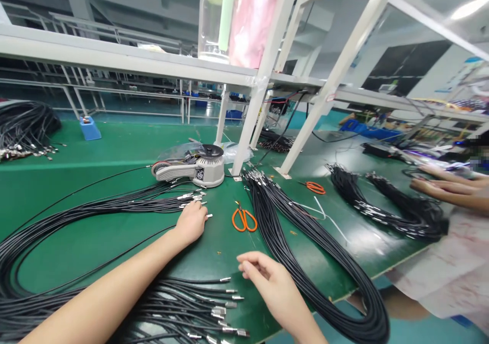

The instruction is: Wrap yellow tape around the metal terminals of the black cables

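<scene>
From the head view, the left hand (191, 222) is lowered palm-down over the table (225, 244), its fingers bent close together. A single black cable (153, 240) runs beneath it, and a metal tip (209, 215) shows just beside the thumb. The fingertips are hidden, so I cannot tell whether they pinch the cable or merely press it; the low pose seems to suit controlling one end apart from the others.

The right hand (267, 278) is loosely curled, with thumb and forefinger slightly parted and nothing visible between them. It hangs nearer and to the right, probably kept half-shaped so that it can grip readily.

Black cables curve round at the left, their far strand (114, 204) ending by the left hand and their near strand (187, 295) ending left of the right hand. Pointing the connectors rightward likely keeps the ends within easy reach of both hands.

The tape dispenser (208, 175) stands on the far side, just beyond the cable ends, presumably handy for binding. Orange-handled scissors (242, 214) lie between it and the right hand, handles toward the person, which would make them easy to pick up. To the right, a folded cable bundle (275, 238) has its ends gathered at the far side, perhaps to keep them even.
</scene>
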The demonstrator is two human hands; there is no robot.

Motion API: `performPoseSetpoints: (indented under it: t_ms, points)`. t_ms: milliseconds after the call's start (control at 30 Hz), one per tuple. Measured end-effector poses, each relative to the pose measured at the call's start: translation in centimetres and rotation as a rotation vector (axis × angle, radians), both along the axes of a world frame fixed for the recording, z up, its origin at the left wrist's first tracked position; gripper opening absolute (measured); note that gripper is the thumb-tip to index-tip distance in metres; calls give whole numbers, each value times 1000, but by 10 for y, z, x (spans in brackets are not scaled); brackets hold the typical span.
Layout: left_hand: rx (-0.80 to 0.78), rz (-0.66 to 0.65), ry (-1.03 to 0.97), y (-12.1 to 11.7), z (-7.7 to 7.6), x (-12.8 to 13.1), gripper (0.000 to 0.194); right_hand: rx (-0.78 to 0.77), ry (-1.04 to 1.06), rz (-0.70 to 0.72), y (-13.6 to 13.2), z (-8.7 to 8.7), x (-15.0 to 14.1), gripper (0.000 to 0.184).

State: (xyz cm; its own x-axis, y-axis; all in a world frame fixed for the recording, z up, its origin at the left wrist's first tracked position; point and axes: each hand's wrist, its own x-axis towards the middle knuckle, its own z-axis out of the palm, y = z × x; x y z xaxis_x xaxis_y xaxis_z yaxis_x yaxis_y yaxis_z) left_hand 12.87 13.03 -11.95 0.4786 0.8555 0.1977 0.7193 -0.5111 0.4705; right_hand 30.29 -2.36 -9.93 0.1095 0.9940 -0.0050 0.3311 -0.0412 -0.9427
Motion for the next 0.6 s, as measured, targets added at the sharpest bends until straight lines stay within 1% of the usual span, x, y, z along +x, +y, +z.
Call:
performPoseSetpoints:
  t_ms: [100, 167, 267, 333, 433, 533, 600]
  points:
    - [-14, -34, -53, -5, -3, 4, 9, -35, 157, -61, 36, -2, -3, 25]
    - [-30, -58, -115, -16, 2, 2, 12, -35, 193, -71, 62, -3, -10, 28]
    - [-32, -79, -216, -36, 14, -5, 17, -16, 195, -13, 89, 0, -23, 22]
    - [-12, -73, -266, -46, 20, -9, 18, 8, 181, 34, 95, 5, -31, 18]
    - [10, -33, -322, -55, 25, -15, 19, 42, 149, 78, 91, 15, -39, 16]
    - [0, 22, -372, -61, 26, -23, 20, 70, 129, 88, 84, 21, -48, 14]
    - [-7, 50, -397, -65, 25, -30, 20, 50, 115, 122, 84, 22, -51, 13]
